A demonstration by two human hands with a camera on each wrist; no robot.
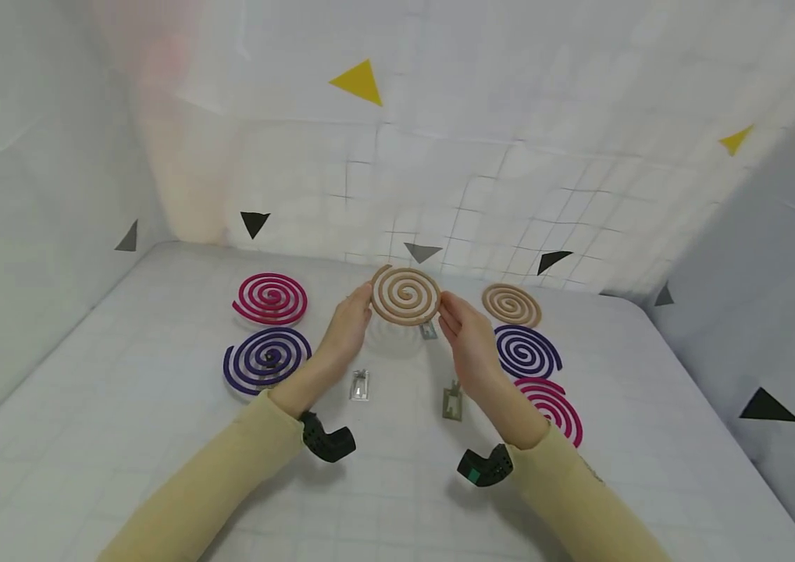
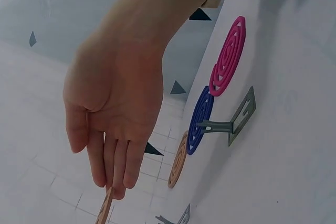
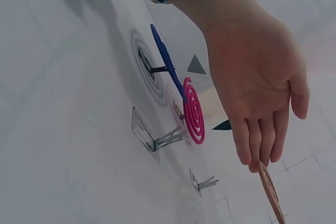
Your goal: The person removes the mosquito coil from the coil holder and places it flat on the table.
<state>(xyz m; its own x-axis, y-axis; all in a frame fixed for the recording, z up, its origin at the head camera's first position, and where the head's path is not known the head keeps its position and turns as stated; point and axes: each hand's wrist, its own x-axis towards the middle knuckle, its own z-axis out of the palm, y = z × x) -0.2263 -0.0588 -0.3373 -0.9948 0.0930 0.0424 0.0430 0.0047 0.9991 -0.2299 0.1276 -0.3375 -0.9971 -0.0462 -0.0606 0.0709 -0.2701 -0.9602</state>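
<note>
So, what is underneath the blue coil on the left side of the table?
A metal stand props up the blue coil, its flat base down on the table. In the head view, the rings cover most of the stand; only dark bits show through.

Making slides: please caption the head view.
Left hand and right hand hold a tan spiral above a white table.

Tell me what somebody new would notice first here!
Probably the tan mosquito coil, held up in the middle between the left hand and the right hand. Next, maybe, the bright pink mosquito coil at the back left, and a second pink coil partly hidden behind the right forearm.
</note>
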